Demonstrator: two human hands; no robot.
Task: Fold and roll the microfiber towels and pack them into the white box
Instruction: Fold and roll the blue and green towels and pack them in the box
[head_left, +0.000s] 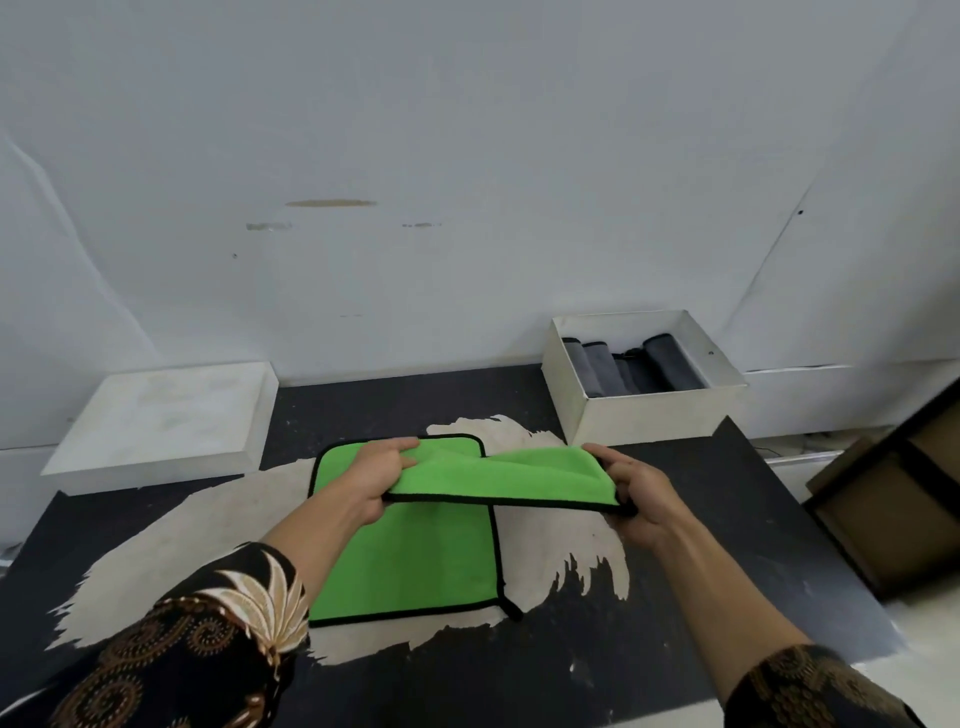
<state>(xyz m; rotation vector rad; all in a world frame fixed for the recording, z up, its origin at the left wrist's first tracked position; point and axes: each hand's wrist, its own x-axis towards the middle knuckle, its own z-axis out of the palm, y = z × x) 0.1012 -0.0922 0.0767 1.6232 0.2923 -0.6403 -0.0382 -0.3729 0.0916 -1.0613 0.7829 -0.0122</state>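
Note:
A bright green microfiber towel with a black hem lies on the worn dark table. Its right part is lifted and stretched between my hands. My left hand pinches the raised edge near the towel's middle. My right hand grips the raised corner at the right, just above the table. The white box stands open at the back right, with several rolled grey and dark towels lying side by side inside.
A white box lid lies upside down at the back left against the white wall. A brown cardboard box in a dark frame stands off the table's right edge.

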